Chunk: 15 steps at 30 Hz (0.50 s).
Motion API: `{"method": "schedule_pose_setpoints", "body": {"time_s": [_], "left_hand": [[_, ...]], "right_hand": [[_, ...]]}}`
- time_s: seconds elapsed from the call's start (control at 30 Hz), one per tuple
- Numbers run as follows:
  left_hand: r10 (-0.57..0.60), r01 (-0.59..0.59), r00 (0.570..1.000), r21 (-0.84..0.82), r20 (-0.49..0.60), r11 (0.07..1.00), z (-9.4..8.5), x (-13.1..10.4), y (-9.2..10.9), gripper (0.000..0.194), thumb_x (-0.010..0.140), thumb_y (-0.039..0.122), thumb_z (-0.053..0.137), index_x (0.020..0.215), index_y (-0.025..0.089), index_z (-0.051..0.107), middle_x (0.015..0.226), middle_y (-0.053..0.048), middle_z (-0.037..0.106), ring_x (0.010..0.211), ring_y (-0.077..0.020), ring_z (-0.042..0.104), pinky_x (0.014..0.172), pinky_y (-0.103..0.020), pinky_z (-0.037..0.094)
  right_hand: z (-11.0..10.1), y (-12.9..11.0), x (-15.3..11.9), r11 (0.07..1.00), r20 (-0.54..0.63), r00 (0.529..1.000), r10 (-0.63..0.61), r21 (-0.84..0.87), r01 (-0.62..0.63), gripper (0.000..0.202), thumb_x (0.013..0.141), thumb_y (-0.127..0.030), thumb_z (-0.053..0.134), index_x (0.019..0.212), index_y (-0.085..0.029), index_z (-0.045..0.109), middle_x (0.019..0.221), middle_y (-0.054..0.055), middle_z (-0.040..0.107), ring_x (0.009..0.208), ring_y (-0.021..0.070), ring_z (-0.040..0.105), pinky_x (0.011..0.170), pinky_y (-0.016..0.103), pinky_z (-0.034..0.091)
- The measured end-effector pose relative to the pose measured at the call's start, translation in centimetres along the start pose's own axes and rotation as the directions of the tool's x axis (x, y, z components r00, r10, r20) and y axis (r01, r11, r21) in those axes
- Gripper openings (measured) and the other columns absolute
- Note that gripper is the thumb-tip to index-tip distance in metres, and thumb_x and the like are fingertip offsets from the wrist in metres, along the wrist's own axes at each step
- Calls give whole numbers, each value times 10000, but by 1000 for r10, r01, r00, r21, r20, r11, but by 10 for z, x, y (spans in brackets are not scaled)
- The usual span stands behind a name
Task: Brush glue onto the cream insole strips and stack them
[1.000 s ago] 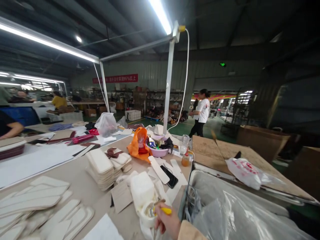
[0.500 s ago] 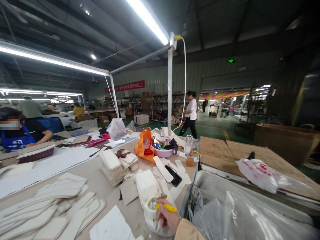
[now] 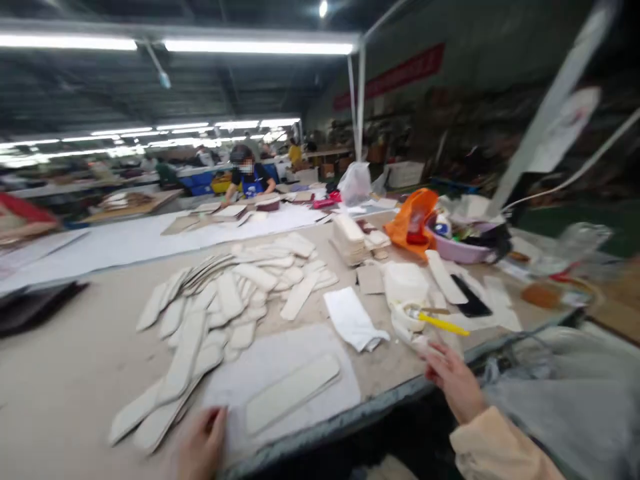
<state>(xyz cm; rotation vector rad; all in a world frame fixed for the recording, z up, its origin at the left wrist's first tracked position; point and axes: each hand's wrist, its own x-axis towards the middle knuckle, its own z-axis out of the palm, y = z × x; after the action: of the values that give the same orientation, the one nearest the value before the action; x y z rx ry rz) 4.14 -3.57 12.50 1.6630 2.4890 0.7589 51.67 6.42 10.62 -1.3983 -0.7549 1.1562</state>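
My left hand [image 3: 203, 443] is at the bottom edge of the view, fingers curled together, beside a white sheet [image 3: 300, 343]. Whether anything is in those fingers is hidden. A long pale padded strip [image 3: 295, 390] lies on that sheet. My right hand [image 3: 453, 383] is over the table's front edge, its fingers loosely apart, just below a white cut-open plastic container [image 3: 406, 283]. A brush with a yellow handle [image 3: 447, 325] rests across the container's round opening, clear of my hand. Left of it lies a crumpled white cloth or paper [image 3: 354, 320].
Many pale strips [image 3: 230, 293] lie heaped on the table, with a neat stack [image 3: 349, 239] behind. An orange bag [image 3: 413, 223], a lilac basin [image 3: 463, 250] and a black phone [image 3: 470, 297] are on the right. Another person [image 3: 250, 177] sits across the table.
The view has swung left and down. My right hand, earlier at the yellow-handled brush, is now apart from it. My left hand has come into view.
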Motion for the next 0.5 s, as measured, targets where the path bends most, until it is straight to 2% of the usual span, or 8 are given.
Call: {"method": "schedule_pose_setpoints", "body": {"time_s": [0.1, 0.17, 0.2, 0.27, 0.33, 0.37, 0.43, 0.5], "left_hand": [[12, -20, 999, -213, -41, 977, 8, -12, -14, 307, 795, 461, 462, 765, 203, 624, 715, -14, 665, 683, -174, 628, 658, -299, 507], [37, -50, 998, -292, -50, 955, 13, -13, -16, 266, 795, 428, 493, 814, 194, 618, 735, -17, 656, 674, -154, 616, 643, -274, 501], [58, -76, 996, -312, -65, 947, 14, -13, -15, 245, 798, 409, 503, 822, 192, 616, 744, -17, 649, 678, -146, 610, 643, -265, 498], [127, -151, 988, -329, -93, 932, 14, -16, -12, 207, 804, 368, 516, 813, 189, 619, 766, -23, 632, 704, -139, 600, 659, -258, 493], [203, -223, 975, -340, -94, 914, 14, -20, -10, 191, 808, 337, 520, 809, 180, 628, 797, -35, 616, 703, -130, 589, 640, -246, 490], [230, -245, 970, -346, -82, 906, 14, -21, -10, 191, 808, 330, 523, 827, 175, 633, 815, -40, 609, 674, -120, 578, 601, -235, 486], [259, -260, 965, -337, -49, 905, 16, -21, -12, 224, 804, 334, 532, 919, 170, 632, 854, -47, 598, 595, -95, 541, 521, -219, 467], [299, -288, 954, -279, -4, 916, 19, -18, -14, 305, 798, 353, 544, 1035, 174, 610, 905, -56, 593, 581, -89, 528, 526, -223, 475]], "right_hand": [[22, 16, -30, 944, 184, 977, -111, -288, 161, 490, 690, -518, 632, 1012, -153, 574, 814, 75, 667, 627, 177, 614, 627, 309, 542], [46, 30, -55, 823, 359, 897, -257, -406, 398, 382, 774, -459, 572, 1014, -164, 606, 918, 96, 671, 779, 210, 643, 749, 343, 543], [60, 37, -68, 735, 466, 816, -341, -409, 541, 346, 811, -418, 542, 1043, -170, 611, 991, 103, 662, 875, 219, 635, 815, 355, 529], [89, 48, -90, 529, 664, 594, -454, -336, 779, 335, 859, -329, 498, 1144, -176, 583, 1138, 108, 612, 1052, 222, 573, 917, 367, 485], [119, 55, -106, 345, 787, 389, -479, -238, 908, 380, 878, -257, 471, 1243, -166, 521, 1261, 111, 533, 1183, 219, 477, 986, 378, 437], [132, 57, -112, 277, 824, 316, -470, -203, 939, 402, 880, -231, 461, 1274, -155, 493, 1304, 113, 493, 1229, 221, 427, 1011, 386, 413], [156, 58, -120, 187, 877, 220, -428, -152, 971, 438, 877, -208, 453, 1309, -131, 455, 1358, 120, 432, 1283, 233, 348, 1044, 408, 369], [174, 58, -125, 146, 913, 175, -368, -129, 981, 467, 875, -223, 455, 1331, -126, 427, 1384, 116, 399, 1306, 239, 304, 1065, 425, 326]]}}
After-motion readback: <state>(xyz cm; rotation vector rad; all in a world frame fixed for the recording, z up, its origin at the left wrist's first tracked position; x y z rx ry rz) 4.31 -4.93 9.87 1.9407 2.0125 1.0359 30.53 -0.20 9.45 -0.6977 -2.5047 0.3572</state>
